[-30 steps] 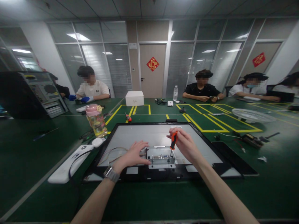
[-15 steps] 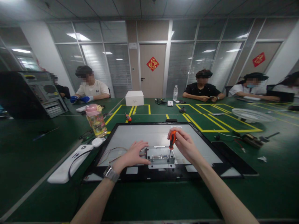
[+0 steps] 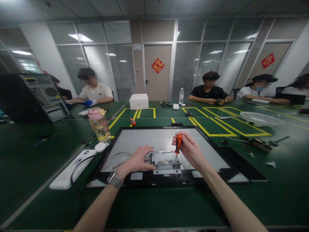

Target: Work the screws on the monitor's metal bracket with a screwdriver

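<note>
A flat display panel (image 3: 145,138) with a black frame lies on the green table in front of me. On its near part sits a metal bracket (image 3: 166,166) with connectors along its front side. My right hand (image 3: 189,146) is closed round the handle of an orange and black screwdriver (image 3: 178,144), whose shaft points down at the bracket's right end. Whether the tip sits in a screw is too small to tell. My left hand (image 3: 138,160), fingers spread, rests at the bracket's left end, beside thin wires (image 3: 118,157).
To the left are a white power strip (image 3: 72,170), a pink-lidded bottle (image 3: 98,125) and an open computer case (image 3: 41,96). A black slab (image 3: 246,164) lies at the panel's right. A white box (image 3: 139,101) stands farther back. Several people sit across the table.
My right hand and the screwdriver have shifted very slightly, with the grip a little changed. My left hand stays in place. Across the table at left, a person's gloved hand has moved left.
</note>
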A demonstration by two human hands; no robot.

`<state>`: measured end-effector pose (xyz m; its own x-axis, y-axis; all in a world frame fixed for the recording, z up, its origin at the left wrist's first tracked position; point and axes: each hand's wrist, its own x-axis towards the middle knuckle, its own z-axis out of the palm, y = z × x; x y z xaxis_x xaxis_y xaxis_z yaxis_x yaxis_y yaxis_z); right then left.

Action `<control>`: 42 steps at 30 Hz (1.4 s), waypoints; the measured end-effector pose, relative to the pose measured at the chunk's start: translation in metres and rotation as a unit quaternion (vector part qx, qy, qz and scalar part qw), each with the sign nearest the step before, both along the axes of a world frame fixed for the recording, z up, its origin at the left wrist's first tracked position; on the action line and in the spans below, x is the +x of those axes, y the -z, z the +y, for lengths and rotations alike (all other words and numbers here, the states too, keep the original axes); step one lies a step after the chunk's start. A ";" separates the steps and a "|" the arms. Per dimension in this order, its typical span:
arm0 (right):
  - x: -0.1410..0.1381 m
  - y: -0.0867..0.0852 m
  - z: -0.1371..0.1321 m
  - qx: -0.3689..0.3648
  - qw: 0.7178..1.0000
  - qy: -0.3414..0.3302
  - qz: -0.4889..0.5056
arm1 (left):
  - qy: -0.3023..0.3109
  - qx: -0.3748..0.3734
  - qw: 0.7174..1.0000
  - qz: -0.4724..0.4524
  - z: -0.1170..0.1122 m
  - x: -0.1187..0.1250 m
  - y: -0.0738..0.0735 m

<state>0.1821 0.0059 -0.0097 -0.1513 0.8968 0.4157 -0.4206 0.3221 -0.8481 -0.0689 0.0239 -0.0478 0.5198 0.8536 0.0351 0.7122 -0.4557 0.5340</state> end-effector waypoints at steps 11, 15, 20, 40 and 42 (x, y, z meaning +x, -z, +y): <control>0.003 -0.004 -0.001 0.018 0.999 0.018 -0.023 | 0.003 0.003 1.000 -0.006 0.002 -0.002 0.003; 0.003 -0.002 0.001 0.036 0.998 0.044 -0.024 | 0.001 0.000 1.000 -0.003 0.000 -0.001 0.000; 0.004 -0.003 -0.001 0.022 0.999 0.034 -0.028 | 0.001 -0.002 1.000 0.003 0.000 0.000 -0.001; 0.010 -0.005 -0.001 0.066 0.996 0.024 -0.061 | 0.000 0.002 1.000 0.010 0.000 0.000 0.000; 0.010 -0.007 -0.002 0.060 0.996 0.002 -0.062 | 0.001 -0.001 1.000 0.011 0.000 0.000 0.000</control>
<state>0.1920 0.0039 -0.0029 -0.2049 0.8424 0.4983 -0.3141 0.4256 -0.8487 -0.0688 0.0236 -0.0478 0.5215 0.8529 0.0227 0.7227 -0.4557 0.5196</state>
